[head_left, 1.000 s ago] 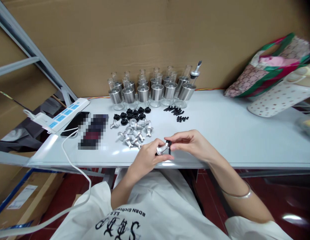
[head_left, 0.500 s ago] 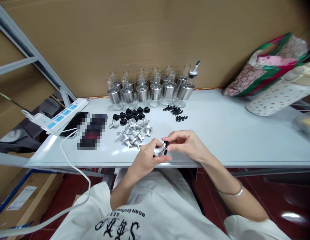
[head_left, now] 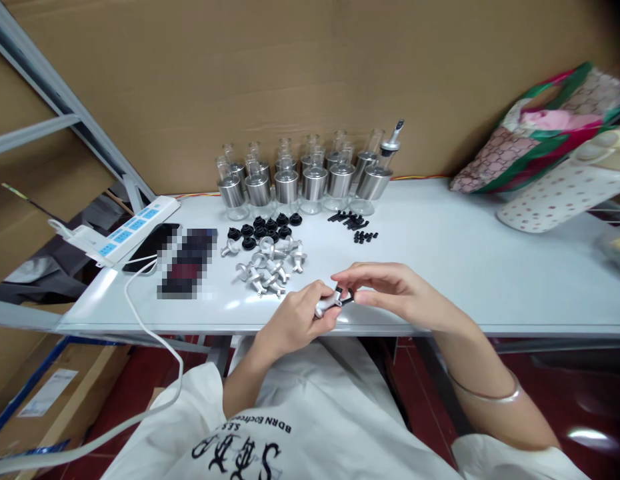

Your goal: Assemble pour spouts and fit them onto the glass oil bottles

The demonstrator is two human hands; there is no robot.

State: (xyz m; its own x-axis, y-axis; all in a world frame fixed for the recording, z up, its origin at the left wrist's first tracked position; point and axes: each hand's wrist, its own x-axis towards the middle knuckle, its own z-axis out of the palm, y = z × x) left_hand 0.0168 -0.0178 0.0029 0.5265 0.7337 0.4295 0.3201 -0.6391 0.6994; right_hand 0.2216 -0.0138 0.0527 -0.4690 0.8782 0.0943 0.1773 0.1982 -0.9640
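My left hand is closed around a silver pourer spout, its narrow end pointing right. A small black flap sits against that end. My right hand has its thumb and fingertips around the flap; the exact contact is partly hidden. Left of the hands lies a pile of silver pourer spouts. Behind the pile are several black ribbed stoppers. Further right are small black levers and tiny black pieces.
Glass bottles with steel sleeves stand in two rows at the back; one bottle carries a fitted pourer. On the left are a power strip and a phone. At right stand a dotted flask and a patterned bag.
My right hand has shifted right and its fingers have opened a little around the black flap. The spout in my left hand has turned slightly, and the flap now angles outward.
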